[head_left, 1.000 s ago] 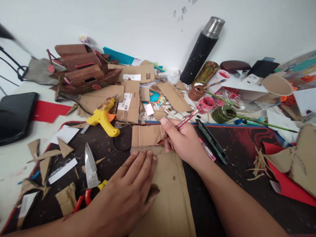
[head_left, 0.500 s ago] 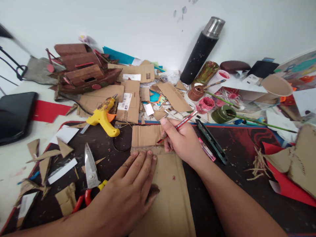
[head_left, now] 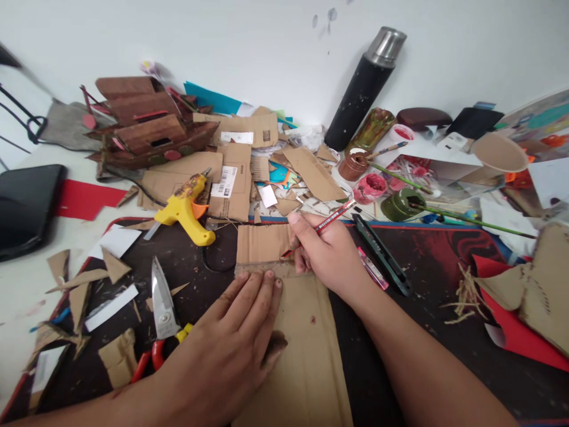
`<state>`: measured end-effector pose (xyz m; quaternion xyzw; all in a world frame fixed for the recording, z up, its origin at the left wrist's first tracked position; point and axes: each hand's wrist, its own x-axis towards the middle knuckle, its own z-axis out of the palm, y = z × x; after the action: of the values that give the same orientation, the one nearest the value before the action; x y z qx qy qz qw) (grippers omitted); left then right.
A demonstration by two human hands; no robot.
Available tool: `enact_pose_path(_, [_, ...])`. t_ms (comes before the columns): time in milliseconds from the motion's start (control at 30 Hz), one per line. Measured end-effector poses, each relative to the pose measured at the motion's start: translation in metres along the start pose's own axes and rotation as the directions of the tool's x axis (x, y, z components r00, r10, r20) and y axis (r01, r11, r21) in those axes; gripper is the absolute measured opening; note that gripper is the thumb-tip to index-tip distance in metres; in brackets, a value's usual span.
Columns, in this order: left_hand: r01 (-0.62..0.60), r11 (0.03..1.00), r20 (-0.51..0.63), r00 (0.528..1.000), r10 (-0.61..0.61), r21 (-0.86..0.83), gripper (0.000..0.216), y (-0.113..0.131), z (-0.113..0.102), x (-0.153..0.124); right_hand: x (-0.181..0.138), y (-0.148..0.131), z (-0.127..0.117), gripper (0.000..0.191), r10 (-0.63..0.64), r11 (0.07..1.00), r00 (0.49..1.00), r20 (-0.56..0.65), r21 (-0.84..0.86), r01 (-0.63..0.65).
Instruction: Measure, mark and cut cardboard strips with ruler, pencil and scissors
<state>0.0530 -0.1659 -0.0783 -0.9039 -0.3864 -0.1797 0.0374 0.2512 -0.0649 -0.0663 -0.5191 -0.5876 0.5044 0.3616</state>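
A long piece of cardboard (head_left: 306, 344) lies on the dark mat, running away from me. Across its far part rests a clear ruler (head_left: 288, 271), partly covered by my fingers. My left hand (head_left: 240, 338) is flat, its fingertips pressing the ruler and cardboard. My right hand (head_left: 326, 252) grips a red-and-black pencil (head_left: 333, 219), its tip at the cardboard just beyond the ruler's far edge. Scissors (head_left: 164, 308) with red and yellow handles lie left of my left hand, their handles partly hidden by it. A dark green box cutter (head_left: 382, 255) lies right of my right hand.
A yellow glue gun (head_left: 186, 213) lies beyond the scissors, its cord looping near the cardboard. Brown cardboard ship models (head_left: 151, 124) stand back left. Open paint jars (head_left: 402, 204) with brushes and a black flask (head_left: 362, 89) are back right. Scraps (head_left: 80, 302) litter the left side.
The pencil tip has shifted very slightly left along the ruler. My left hand stays in place, and the whole view has moved a touch.
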Motion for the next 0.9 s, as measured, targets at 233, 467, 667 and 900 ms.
enact_pose_path(233, [-0.002,1.0,0.001,1.0,0.002,-0.006,0.057,0.0012,-0.0002,-0.0002,-0.0011,-0.0015,0.0007,0.052,0.024,1.0,1.0,-0.005,0.008,-0.024])
enact_pose_path(467, [-0.013,1.0,0.012,1.0,0.013,0.009,0.059,-0.0004,0.0006,-0.0006,0.0002,-0.0014,0.0001,0.052,0.031,0.998,1.0,0.002,0.056,-0.031])
enact_pose_path(667, [-0.012,1.0,0.011,1.0,0.012,0.003,0.057,0.0004,0.0005,-0.0004,-0.0007,-0.0019,-0.0004,0.053,0.02,0.999,1.0,0.005,0.035,-0.02])
enact_pose_path(900, [0.0,1.0,0.005,1.0,0.0,0.006,0.057,0.0013,0.0018,-0.002,-0.0011,-0.0016,0.0001,0.052,0.002,1.0,1.0,-0.002,0.002,-0.002])
